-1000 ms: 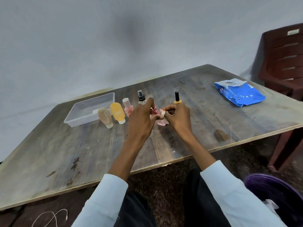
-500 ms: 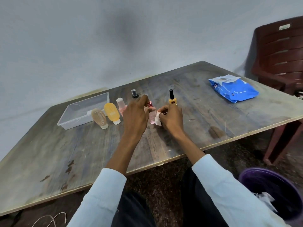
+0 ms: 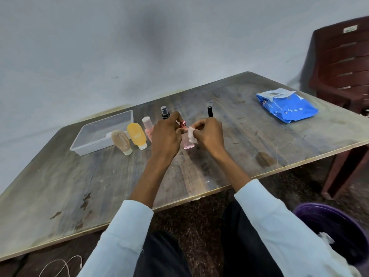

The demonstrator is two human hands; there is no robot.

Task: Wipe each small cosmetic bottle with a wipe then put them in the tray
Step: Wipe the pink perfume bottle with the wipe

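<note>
The wipe [image 3: 192, 135] has slid down onto the pink bottle [image 3: 187, 142], pinched by the right hand [image 3: 209, 134], while the left hand [image 3: 166, 136] grips the bottle's top, the clear tray [image 3: 89, 144] at nine o'clock.

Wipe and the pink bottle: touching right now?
Touching. The head view shows the wipe, pinched by the right hand, pressed against the pink bottle.
</note>
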